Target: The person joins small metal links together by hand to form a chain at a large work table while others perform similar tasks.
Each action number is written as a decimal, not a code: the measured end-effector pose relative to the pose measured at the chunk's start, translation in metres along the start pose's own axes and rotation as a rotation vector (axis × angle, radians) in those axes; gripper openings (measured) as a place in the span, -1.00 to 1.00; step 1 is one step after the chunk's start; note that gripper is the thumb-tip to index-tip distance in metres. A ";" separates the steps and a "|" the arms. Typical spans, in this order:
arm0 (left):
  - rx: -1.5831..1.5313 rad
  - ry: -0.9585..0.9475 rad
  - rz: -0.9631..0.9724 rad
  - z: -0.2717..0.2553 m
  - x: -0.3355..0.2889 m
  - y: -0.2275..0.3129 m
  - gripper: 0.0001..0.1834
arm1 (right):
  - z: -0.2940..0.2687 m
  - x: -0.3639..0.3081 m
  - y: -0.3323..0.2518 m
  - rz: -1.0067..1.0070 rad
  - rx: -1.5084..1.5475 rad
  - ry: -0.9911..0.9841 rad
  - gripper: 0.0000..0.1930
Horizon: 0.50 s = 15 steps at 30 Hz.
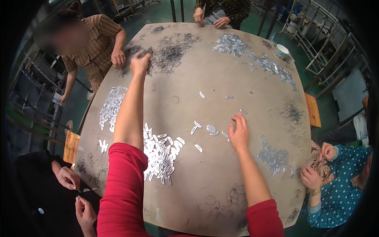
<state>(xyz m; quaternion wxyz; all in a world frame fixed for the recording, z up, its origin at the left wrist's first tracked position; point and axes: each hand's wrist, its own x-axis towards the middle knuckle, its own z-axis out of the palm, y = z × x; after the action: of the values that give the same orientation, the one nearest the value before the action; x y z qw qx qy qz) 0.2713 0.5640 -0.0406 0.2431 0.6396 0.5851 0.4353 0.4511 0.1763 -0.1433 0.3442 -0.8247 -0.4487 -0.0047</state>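
Tan tabletop [185, 122] across centre; green floor [158, 12] along top. Upper left: left hand [139, 63] clutching dark wiry strands [149, 68] (thin, tangled). Right of centre: right hand [239, 133] loosely spread.

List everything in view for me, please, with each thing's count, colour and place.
Table: one, beige-brown, centre
White pieces: uncountable, white, mostly left of centre
Clear pieces: uncountable, silvery, mostly far right and right
Dark strands: uncountable, black, mostly far left, other clusters near edges
Cup: one, white and yellow, far right edge
Wooden boards: two, orange-brown, beside left and right edges
Metal racks: several, grey, background
Co-workers: at least four, variously clothed, around table
Left hand: one, bare, far left, gripping strands
Right hand: one, bare, right of centre
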 end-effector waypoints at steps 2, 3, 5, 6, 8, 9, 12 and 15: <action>-0.082 0.015 0.096 -0.017 0.036 0.005 -0.29 | 0.007 -0.001 -0.008 -0.022 0.037 0.004 -0.74; -0.137 0.011 0.133 -0.026 0.057 -0.006 -0.29 | 0.011 -0.001 -0.014 -0.019 0.044 -0.010 -0.74; -0.135 -0.014 0.127 -0.023 0.037 0.036 -0.30 | 0.004 0.000 -0.002 0.004 0.007 0.003 -0.74; -0.181 -0.065 0.106 -0.033 0.027 0.052 -0.30 | 0.005 0.000 -0.002 0.003 0.004 0.019 -0.74; -0.177 -0.061 0.136 -0.032 0.035 0.045 -0.32 | 0.007 -0.001 -0.005 0.000 0.009 0.041 -0.74; -0.074 -0.051 0.136 -0.024 0.026 0.050 -0.34 | 0.003 0.000 -0.002 0.007 -0.021 0.045 -0.74; 0.040 -0.041 0.044 -0.008 0.006 0.013 -0.35 | 0.003 0.003 -0.004 0.008 -0.037 0.023 -0.75; 0.050 -0.039 -0.079 0.015 -0.005 -0.033 -0.35 | 0.003 0.001 -0.011 0.011 -0.033 0.004 -0.75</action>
<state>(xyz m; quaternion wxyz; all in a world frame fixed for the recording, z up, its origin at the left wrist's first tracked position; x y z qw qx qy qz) 0.2668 0.5684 -0.0764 0.2554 0.6302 0.6159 0.3979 0.4432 0.1828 -0.1389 0.3314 -0.8328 -0.4433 -0.0120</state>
